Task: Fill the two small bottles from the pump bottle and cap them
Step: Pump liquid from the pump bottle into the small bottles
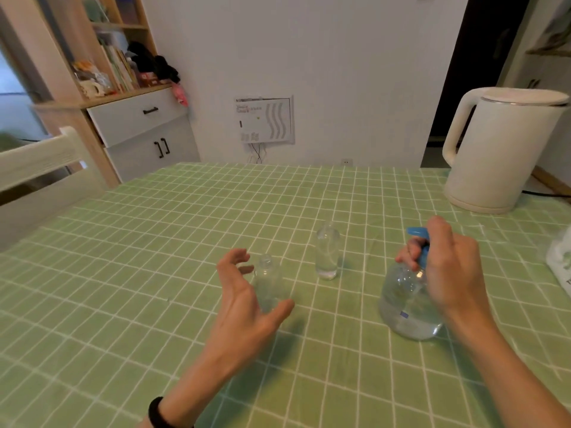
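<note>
— In the head view, where is the nearer bottle relative to you?

— The near small bottle (pixel 268 281) stands upright on the surface (pixel 154 273), just to the right of my left grip (pixel 244 304). That grip is open, with the fingers spread and curved. The thumb is low in front of the bottle's base and the fingertips are beside its neck. I cannot tell whether I am touching it.

— And the other side?

— My right grip (pixel 448 267) is closed round the neck of the pump bottle (pixel 408 307), just under the blue pump head (pixel 417 232). That bottle also stands upright, well to the right of both small ones. Its spout points left, toward them.

— What does the coming move turn on?

— I think it is that sideways gap. The spout has to sit over an open mouth, so one bottle must travel to the other. My left grip is the nearer one to the near small bottle. The far small bottle (pixel 327 254) stands further back, between my two grips.

— What's inside them?

— The pump bottle holds clear liquid in its rounded lower part. The near small bottle has a bare threaded neck with no cap and looks empty, though it is too clear to be sure. The far one may have a little liquid at the bottom. Its top is too blurred to say whether it is capped.

— Anything else there?

— A white kettle (pixel 500 149) stands at the far right corner.
</note>
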`<state>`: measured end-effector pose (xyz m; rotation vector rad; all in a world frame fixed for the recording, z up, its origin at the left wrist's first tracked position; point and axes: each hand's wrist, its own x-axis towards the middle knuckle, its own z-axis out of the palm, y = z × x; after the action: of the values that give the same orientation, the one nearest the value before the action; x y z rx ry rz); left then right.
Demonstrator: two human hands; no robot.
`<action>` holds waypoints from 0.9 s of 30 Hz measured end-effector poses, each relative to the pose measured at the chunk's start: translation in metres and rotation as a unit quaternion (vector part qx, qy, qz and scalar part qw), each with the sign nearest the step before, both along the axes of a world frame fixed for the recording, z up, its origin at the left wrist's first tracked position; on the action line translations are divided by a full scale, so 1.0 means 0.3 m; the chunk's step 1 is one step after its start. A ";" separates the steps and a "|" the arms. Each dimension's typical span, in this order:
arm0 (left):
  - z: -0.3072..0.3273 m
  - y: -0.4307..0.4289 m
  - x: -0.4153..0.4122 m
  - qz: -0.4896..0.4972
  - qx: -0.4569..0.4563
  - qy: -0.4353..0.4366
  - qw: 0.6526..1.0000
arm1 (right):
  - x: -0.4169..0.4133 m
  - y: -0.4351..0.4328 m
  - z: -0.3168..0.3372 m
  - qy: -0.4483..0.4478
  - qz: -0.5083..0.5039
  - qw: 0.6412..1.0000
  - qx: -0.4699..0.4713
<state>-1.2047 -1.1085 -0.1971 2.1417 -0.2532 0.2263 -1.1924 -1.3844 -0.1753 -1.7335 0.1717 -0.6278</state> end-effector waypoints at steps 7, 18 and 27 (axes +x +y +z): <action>-0.010 0.012 0.001 -0.039 -0.031 0.035 0.998 | -0.002 0.004 0.001 0.012 0.000 1.000 -0.004; 0.131 -0.265 0.070 -0.112 -0.010 -0.127 0.985 | -0.006 0.006 0.005 0.009 0.002 1.000 -0.019; 0.126 -0.256 0.128 -0.134 0.004 -0.135 0.982 | -0.013 0.006 0.020 0.007 -0.001 1.000 -0.015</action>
<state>-1.1661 -1.1854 -0.1595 2.0559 -0.6947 0.3586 -1.1964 -1.3826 -0.1694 -1.7678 0.1749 -0.6237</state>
